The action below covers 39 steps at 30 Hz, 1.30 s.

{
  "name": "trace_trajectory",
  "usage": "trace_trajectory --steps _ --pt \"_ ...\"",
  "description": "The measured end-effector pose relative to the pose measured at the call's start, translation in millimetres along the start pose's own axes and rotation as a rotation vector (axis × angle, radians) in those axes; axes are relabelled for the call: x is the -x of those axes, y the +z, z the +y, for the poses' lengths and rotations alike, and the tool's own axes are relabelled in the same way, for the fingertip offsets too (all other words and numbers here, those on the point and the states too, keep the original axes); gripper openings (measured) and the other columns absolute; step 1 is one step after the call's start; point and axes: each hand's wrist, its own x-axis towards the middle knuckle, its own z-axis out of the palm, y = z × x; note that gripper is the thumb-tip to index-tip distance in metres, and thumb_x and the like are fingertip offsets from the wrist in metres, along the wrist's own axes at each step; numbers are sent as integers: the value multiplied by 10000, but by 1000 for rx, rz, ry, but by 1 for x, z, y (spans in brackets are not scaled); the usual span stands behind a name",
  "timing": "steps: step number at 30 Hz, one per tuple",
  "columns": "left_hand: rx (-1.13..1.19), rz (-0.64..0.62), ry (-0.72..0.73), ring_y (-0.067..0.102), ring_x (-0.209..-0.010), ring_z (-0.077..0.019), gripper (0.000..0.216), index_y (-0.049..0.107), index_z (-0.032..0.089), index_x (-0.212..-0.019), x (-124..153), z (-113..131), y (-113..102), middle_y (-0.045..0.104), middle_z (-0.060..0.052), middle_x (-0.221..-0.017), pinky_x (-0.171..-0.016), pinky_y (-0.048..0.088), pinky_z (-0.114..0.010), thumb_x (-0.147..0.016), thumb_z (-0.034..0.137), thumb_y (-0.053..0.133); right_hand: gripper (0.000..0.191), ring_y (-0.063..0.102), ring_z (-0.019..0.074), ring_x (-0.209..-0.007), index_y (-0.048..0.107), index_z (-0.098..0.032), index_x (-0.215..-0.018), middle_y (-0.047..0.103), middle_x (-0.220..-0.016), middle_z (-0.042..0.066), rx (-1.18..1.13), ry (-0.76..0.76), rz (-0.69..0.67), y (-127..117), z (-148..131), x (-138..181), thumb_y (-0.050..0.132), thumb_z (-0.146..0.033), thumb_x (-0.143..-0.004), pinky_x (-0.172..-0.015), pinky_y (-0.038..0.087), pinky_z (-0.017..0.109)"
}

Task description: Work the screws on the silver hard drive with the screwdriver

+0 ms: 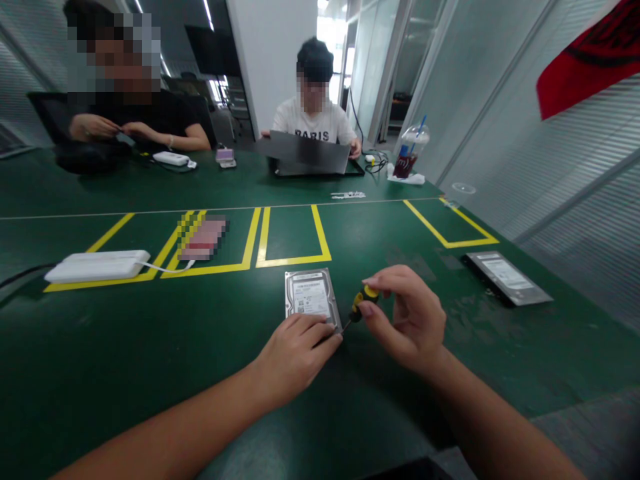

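Note:
A silver hard drive (311,293) with a white label lies on the green table in front of me. My left hand (293,357) grips its near end, fingers laid over the top and covering that edge. In my right hand (407,320) is a small yellow and black screwdriver (357,308), pinched by the handle between thumb and fingers. Its shaft slants down to the drive's near right corner, by my left fingertips. Whether the tip sits in a screw is too small to tell.
A second hard drive (510,277) lies at the right. To the left are a white power strip (100,265) and a blurred phone (204,239) on a cable. Yellow tape (295,261) marks the table. Across sit two people, a laptop (307,155) and a drink cup (411,152).

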Motion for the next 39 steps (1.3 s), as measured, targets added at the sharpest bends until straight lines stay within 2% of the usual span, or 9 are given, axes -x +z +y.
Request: trace_trajectory --steps 5,10,17,22,24,28,30,34,39 --pt "8 10 -10 644 -1049 -274 243 652 173 -1165 1 0 1 716 -92 -1082 -856 543 -450 -951 162 536 351 619 213 -927 625 -232 -1127 654 -1009 71 -11 1 -44 -3 -3 -2 647 -127 -793 -766 544 389" --pt "43 -21 -32 638 -1066 -277 269 645 175 -1186 0 1 -2 710 -87 -1099 -884 540 -456 -934 156 552 333 586 174 -818 636 -246 -1076 590 -895 32 55 -5 -40 -4 -3 -4 720 -147 -770 -668 525 326" --pt "97 -38 -53 622 -1085 -290 292 631 181 -1201 1 0 -4 701 -81 -1126 -895 536 -476 -917 153 573 418 632 227 -976 620 -225 -1186 676 -1066 85 -49 10 -51 -3 -2 -1 605 -68 -799 -814 538 421" --pt "91 -30 -51 623 -1088 -283 294 632 179 -1200 1 0 -2 700 -79 -1124 -902 535 -475 -918 136 564 385 589 185 -869 646 -239 -1101 600 -951 47 50 -6 -29 -3 -2 -1 740 -117 -748 -710 521 348" --pt "89 -38 -52 622 -1091 -288 292 632 178 -1199 1 0 -3 700 -82 -1123 -902 534 -479 -919 137 560 381 587 176 -851 642 -235 -1099 605 -933 42 46 7 -16 -3 -3 -1 716 -86 -756 -701 516 339" --pt "90 -32 -45 626 -1072 -291 275 635 177 -1187 1 0 -3 703 -87 -1108 -880 540 -477 -927 148 552 413 622 215 -961 620 -225 -1169 669 -1046 76 -15 17 -42 -2 -4 -1 614 -50 -794 -790 524 396" --pt "93 -27 -44 626 -1071 -288 275 632 177 -1189 2 0 -3 703 -85 -1108 -879 540 -476 -928 149 553 397 617 220 -971 625 -222 -1159 657 -1058 80 -3 1 -45 -2 -4 -1 638 -72 -791 -796 524 401" --pt "99 -53 -52 615 -1102 -284 302 624 177 -1214 3 -1 -2 694 -85 -1138 -905 532 -477 -921 142 560 385 583 178 -857 645 -203 -1075 593 -937 49 50 -26 -3 -3 -2 0 748 -82 -724 -694 509 334" --pt "108 -39 -54 618 -1090 -282 294 633 178 -1204 2 -1 -2 696 -90 -1122 -898 535 -480 -922 149 558 403 624 222 -959 621 -181 -1156 667 -1042 97 -31 -14 -28 -3 -2 1 615 -33 -782 -789 519 406"
